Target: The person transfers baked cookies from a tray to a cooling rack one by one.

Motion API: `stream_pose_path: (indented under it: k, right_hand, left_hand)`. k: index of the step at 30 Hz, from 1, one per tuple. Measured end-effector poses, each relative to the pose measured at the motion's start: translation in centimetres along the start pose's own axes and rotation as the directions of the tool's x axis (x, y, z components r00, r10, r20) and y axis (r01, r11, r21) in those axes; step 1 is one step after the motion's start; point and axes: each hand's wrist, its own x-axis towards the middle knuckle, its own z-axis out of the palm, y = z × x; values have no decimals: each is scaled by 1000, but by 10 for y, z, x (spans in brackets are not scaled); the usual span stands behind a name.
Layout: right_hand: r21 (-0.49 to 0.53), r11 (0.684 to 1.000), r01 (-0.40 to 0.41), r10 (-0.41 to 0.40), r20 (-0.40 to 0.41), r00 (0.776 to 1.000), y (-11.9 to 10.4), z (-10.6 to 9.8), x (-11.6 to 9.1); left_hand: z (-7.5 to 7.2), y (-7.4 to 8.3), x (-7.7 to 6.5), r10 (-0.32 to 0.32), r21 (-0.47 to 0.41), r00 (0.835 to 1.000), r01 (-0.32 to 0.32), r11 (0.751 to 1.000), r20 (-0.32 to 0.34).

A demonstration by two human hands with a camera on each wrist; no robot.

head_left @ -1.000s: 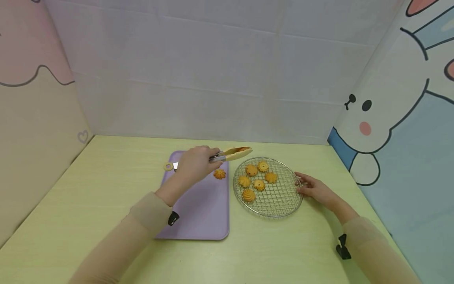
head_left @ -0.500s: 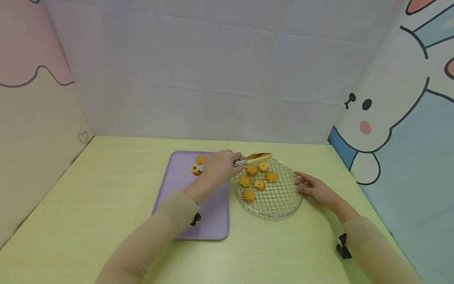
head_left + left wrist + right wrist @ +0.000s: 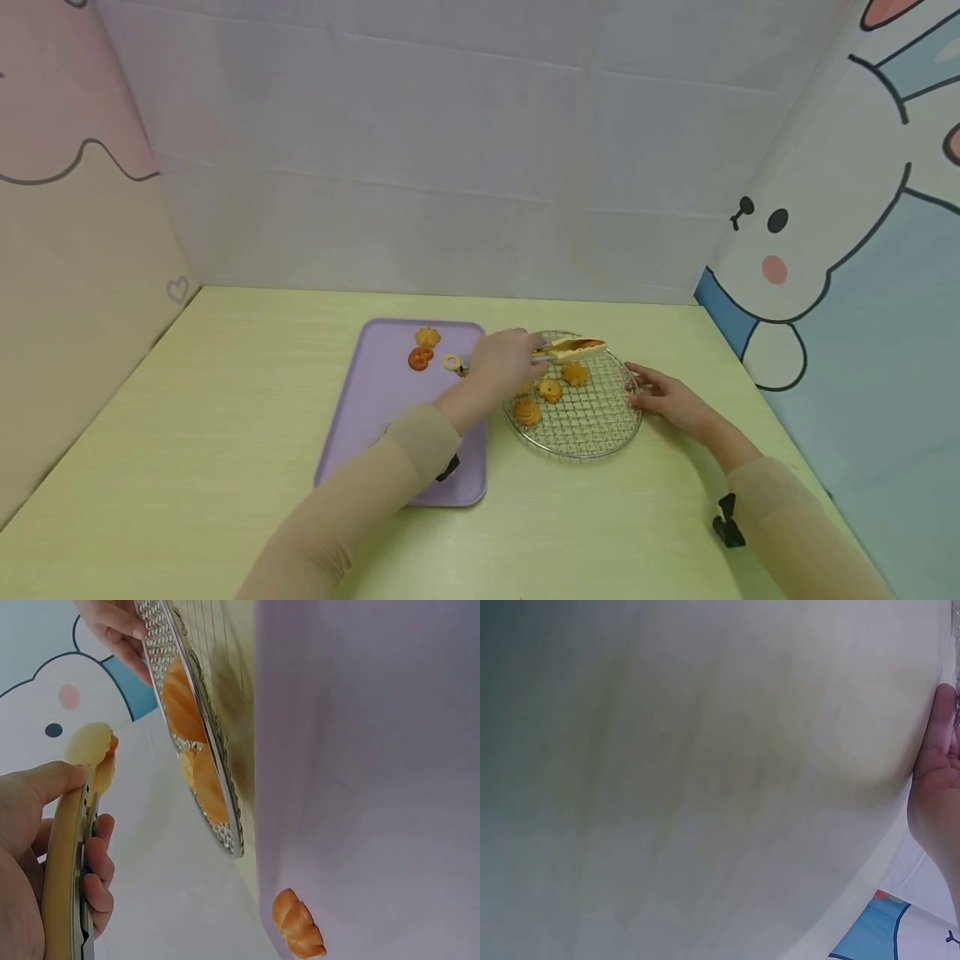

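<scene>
Surface (image 3: 187, 417): pale yellow; lilac tray (image 3: 371, 392), wire rack (image 3: 600, 425) at its 3 o'clock
Room: white wall (image 3: 450, 167) at 12 o'clock, rabbit mural (image 3: 810, 250) at 2
Left hand (image 3: 501, 362): fingers wrapped round tongs (image 3: 577, 348) above wire rack
Right hand (image 3: 666, 402): fingers pinching wire rack's rim at 3 o'clock

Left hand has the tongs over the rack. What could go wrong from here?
The brown piece between the tips of the tongs could slip if the left hand eases its grip. Several cookies lie near those tips on the wire rack, so lowering the tongs might knock one. The right hand is at the rack's rim; a push there could shift the rack.
</scene>
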Motion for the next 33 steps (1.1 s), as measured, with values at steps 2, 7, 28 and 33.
stream_pose_path:
  k: [2,7,28,33]
  right_hand:
    - [3,1000,2,-2,5,1000,-1,0,-1]
    - [47,999,0,-1,25,1000,-3,-1,-4]
    - [215,976,33,-49,73,996,1,-4,-7]
    - [191,981,30,-45,75,996,3,-4,-6]
  left_hand:
    - [3,5,2,11,8,1000,-12,1000,6]
    - [10,15,8,43,30,999,-44,999,19]
    - [28,42,23,83,171,995,-92,981,60]
    - [26,43,21,102,168,993,-111,980,63]
